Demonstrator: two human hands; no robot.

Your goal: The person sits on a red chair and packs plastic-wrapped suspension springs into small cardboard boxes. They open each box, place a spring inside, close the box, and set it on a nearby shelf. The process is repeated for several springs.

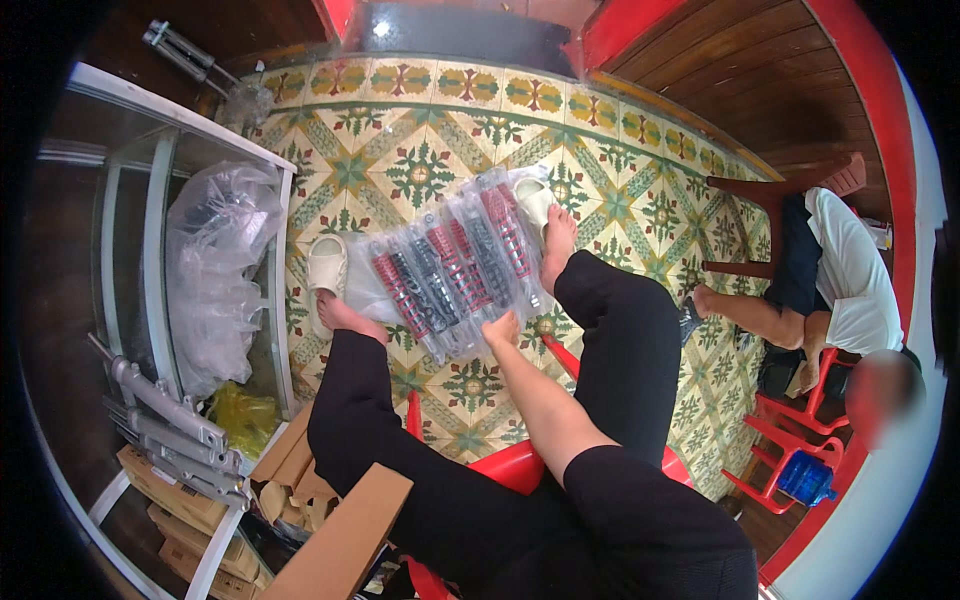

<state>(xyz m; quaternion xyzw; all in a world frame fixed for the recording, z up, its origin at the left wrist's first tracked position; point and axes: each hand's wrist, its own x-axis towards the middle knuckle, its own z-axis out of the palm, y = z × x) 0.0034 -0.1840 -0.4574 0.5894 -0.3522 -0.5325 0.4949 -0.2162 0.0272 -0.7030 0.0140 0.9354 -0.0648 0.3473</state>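
A row of several coil-spring shock absorbers (456,262), some red and some black, lies side by side in clear plastic sleeves on the tiled floor between my feet. My right hand (501,329) reaches down to the near end of the row, its fingers closed at the end of one sleeved shock absorber. The fingertips are partly hidden against the plastic. More clear plastic (372,285) spreads out under the row's left side. My left hand is out of view. At the lower left, close to my leg, stands a brown cardboard box (340,535).
A glass-sided cabinet frame (283,300) on the left holds plastic-wrapped parts (220,270). Metal fork tubes (170,420) lean by stacked cartons (180,490). A seated person (850,270) is at the right, near red stools (770,460) and a blue water bottle (806,478).
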